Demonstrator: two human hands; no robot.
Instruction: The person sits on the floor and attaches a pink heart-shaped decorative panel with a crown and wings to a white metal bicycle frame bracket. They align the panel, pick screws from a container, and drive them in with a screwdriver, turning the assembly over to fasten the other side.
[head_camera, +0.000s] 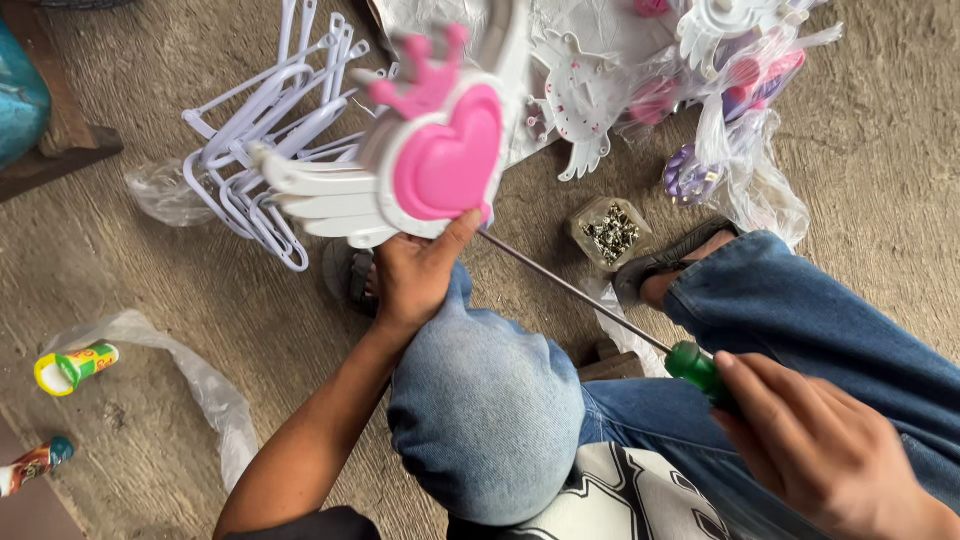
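Where hangers (255, 150) crowd, screws (611, 232) beside foot (680, 262).

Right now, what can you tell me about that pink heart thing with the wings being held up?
The winged heart piece looks like glossy moulded plastic: a raised pink heart set in a white frame, a small pink crown on top and white feathered wings fanning to the left. It is held up above the floor, tilted, heart facing the camera. The left hand grips its lower edge, thumb pressed on the rim below the heart. A long screwdriver, green handle in the right hand, points its shaft toward the piece's underside; the tip is hidden.
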